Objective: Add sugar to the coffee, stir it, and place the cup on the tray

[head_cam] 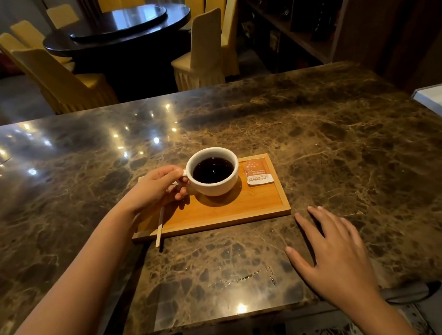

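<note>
On the tray [219, 212], your left hand [155, 188] pinches the handle of the cup [213, 172]. Treat it as full, rigid and fragile; keep it level. Your right hand [336, 253] lies spread on the counter [349, 137].

marble counter [322, 141], wooden tray [219, 212], right hand [336, 253]

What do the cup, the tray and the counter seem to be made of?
Cup: likely matte white ceramic, thick rim, no shine. Tray: wood or bamboo, orange-brown with faint grain and a raised edge. Counter: polished brown marble or similar stone, veined, reflecting lights.
</note>
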Motion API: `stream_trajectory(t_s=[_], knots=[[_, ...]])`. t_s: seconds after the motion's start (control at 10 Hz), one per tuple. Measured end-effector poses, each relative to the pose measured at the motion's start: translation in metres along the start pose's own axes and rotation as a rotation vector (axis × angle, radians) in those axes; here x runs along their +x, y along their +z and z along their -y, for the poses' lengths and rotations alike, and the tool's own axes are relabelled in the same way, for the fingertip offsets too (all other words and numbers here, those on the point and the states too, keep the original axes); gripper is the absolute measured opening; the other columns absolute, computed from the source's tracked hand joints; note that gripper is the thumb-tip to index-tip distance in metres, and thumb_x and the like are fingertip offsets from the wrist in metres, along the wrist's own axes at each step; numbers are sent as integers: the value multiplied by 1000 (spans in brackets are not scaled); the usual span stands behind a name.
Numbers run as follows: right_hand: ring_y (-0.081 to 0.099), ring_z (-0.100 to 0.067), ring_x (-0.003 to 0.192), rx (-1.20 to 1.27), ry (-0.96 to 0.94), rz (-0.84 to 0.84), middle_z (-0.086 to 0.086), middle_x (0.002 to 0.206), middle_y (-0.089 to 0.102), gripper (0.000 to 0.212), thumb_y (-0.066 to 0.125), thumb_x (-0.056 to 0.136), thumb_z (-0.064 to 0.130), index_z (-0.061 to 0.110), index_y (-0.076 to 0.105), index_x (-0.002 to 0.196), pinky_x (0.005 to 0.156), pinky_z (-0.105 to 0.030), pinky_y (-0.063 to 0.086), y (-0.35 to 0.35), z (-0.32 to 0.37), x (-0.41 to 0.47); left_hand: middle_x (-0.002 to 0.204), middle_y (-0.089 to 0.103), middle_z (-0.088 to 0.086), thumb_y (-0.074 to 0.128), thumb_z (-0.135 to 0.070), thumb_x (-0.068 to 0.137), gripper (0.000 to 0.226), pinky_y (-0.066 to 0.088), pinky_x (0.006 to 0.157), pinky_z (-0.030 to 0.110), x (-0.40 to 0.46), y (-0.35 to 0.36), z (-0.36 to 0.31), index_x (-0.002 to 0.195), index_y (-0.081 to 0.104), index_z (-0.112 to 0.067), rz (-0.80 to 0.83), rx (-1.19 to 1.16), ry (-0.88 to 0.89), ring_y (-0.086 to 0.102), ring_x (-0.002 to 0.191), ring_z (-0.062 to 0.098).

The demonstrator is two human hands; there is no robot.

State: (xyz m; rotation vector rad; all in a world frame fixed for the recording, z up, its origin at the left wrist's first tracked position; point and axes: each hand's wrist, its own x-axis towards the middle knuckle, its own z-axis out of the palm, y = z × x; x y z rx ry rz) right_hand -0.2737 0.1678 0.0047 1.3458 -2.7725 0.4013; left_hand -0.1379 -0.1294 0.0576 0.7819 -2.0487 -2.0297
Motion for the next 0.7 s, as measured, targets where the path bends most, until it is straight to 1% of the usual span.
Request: stream_trajectory(t_s=[0.1, 0.2, 0.3, 0.4, 0.5, 0.6, 0.7], knots=[[38, -27, 132, 0, -3, -4, -11, 138, 48, 63, 42, 79, 55, 17, 48, 129, 107, -49, 26, 0, 0, 0, 59, 59, 4, 46, -21, 93, 25, 54, 58, 34, 0, -2, -1, 94, 60, 1, -46, 75, -10, 53, 57, 21], [38, -27, 132, 1, -4, -2, -12, 138, 48, 63, 41, 79, 55, 17, 48, 129, 107, -50, 26, -1, 1, 0, 69, 65, 6, 56, -21, 88, 16, 54, 55, 25, -1, -2, -3, 91, 66, -9, -239, 204, 56, 61, 58, 16], [36, -26, 133, 9, -1, 6, -11, 139, 47, 63, 43, 79, 54, 18, 47, 130, 108, -50, 26, 0, 2, 0, 74, 67, 5, 59, -19, 86, 9, 51, 54, 17, -1, 0, -6, 85, 66, -15, -347, 272, 129, 62, 58, 8], [35, -26, 133, 16, 3, 2, -11, 140, 46, 63, 42, 79, 54, 18, 47, 130, 109, -49, 24, -2, 2, 0, 74, 66, 1, 59, -19, 86, 8, 51, 53, 13, -4, 11, -5, 83, 65, -18, -417, 367, 183, 62, 54, 2], [35, -26, 133, 33, 0, 6, -12, 140, 46, 63, 42, 79, 53, 17, 46, 130, 109, -49, 23, -2, 3, 0, 84, 66, -1, 55, -21, 89, 11, 51, 53, 13, -8, 18, -8, 92, 64, -17, -481, 455, 185, 63, 58, 2], [35, -26, 133, 40, -9, -8, -12, 140, 46, 63, 42, 79, 53, 16, 46, 130, 109, -50, 23, 0, 1, -1, 104, 60, -2, 48, -24, 92, 24, 44, 63, 14, -32, 26, -8, 112, 57, -16, -688, 630, 281, 60, 78, 9], [35, -27, 133, 31, -5, -23, -13, 140, 46, 61, 44, 81, 52, 16, 46, 130, 109, -50, 24, -1, 2, 0, 111, 59, 3, 46, -28, 91, 28, 44, 73, 22, -59, 43, 4, 116, 54, -16, -812, 913, 410, 55, 90, 14]])
